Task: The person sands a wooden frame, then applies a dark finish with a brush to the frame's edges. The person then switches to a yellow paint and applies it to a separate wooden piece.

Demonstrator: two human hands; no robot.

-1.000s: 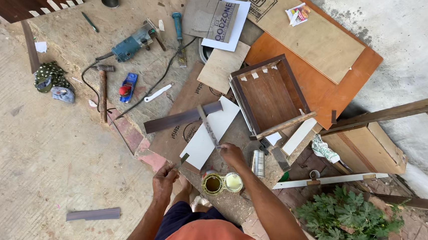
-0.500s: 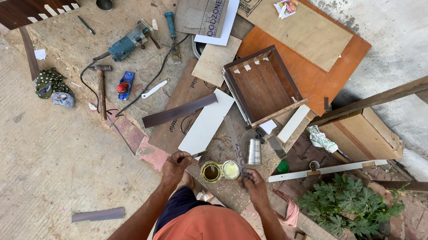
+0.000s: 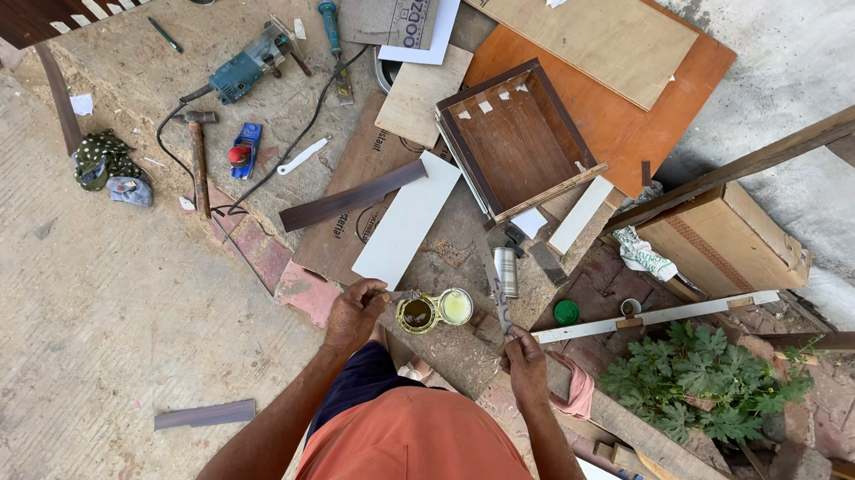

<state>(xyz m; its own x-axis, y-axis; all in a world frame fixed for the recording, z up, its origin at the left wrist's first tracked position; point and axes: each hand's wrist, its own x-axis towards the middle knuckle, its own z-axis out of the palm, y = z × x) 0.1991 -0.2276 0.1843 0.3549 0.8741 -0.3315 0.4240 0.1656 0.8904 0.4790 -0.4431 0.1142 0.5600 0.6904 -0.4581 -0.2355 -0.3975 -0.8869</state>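
Yellowish glue fills the open tin (image 3: 418,314), left hand (image 3: 354,313) pinching its rim; right hand (image 3: 524,355) grips a thin stick (image 3: 500,300), tip indistinct.

Left hand (image 3: 355,315) curled; right hand (image 3: 525,358) seemingly gripping.

Outdoor concrete floor (image 3: 40,297) in daylight, littered with wood panels (image 3: 583,29); white wall (image 3: 814,23) at right.
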